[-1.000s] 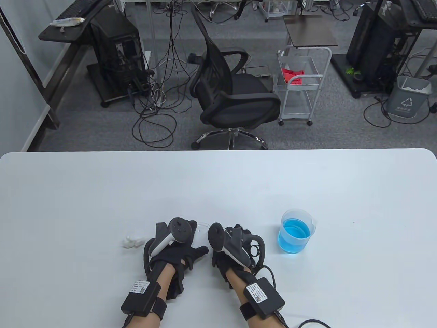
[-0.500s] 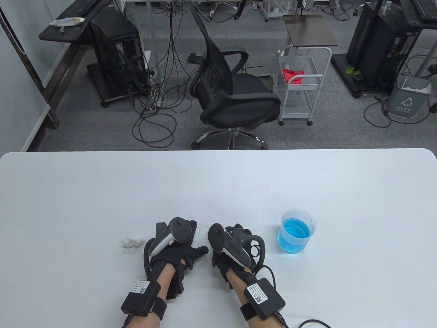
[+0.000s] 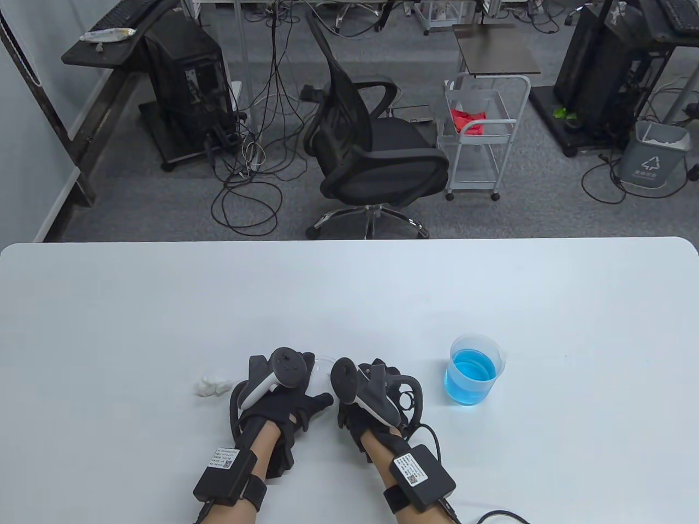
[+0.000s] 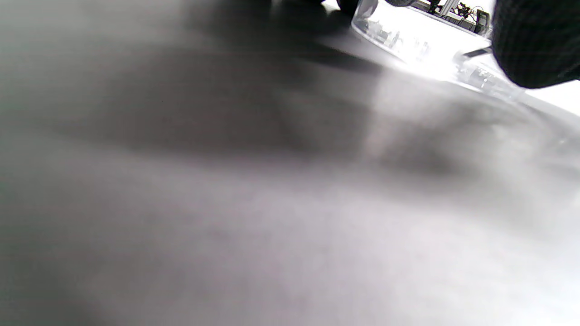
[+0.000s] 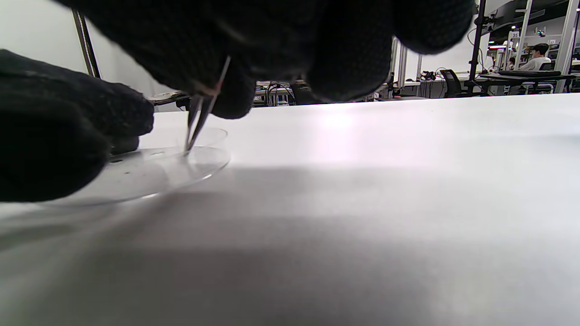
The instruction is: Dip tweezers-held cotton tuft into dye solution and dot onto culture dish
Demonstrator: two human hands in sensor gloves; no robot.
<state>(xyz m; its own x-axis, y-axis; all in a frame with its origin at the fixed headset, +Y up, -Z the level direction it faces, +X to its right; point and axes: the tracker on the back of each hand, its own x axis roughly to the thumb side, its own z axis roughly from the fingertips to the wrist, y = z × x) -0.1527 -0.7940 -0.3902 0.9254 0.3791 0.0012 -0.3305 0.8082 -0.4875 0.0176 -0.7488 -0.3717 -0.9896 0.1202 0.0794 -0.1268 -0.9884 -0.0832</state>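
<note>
A clear culture dish (image 3: pixel 326 361) lies on the white table between my hands, mostly hidden in the table view. In the right wrist view my right hand (image 5: pixel 272 54) pinches thin metal tweezers (image 5: pixel 199 118) whose tips touch the culture dish (image 5: pixel 154 172). I cannot make out a cotton tuft at the tips. My left hand (image 3: pixel 284 393) holds the dish at its rim, with a finger and the thumb (image 4: pixel 534 40) on either side of the dish (image 4: pixel 421 45). A beaker of blue dye (image 3: pixel 473 371) stands to the right of my right hand (image 3: pixel 352 387). A white cotton wad (image 3: pixel 210 385) lies left of my left hand.
The table's far edge (image 3: pixel 349 241) runs across the middle of the table view. Beyond it on the floor stand an office chair (image 3: pixel 377 147), a white cart (image 3: pixel 483 136) and loose cables. A cable trails from my right wrist along the table's near edge.
The right hand has shifted very slightly to the left over the dish. Everything else is still.
</note>
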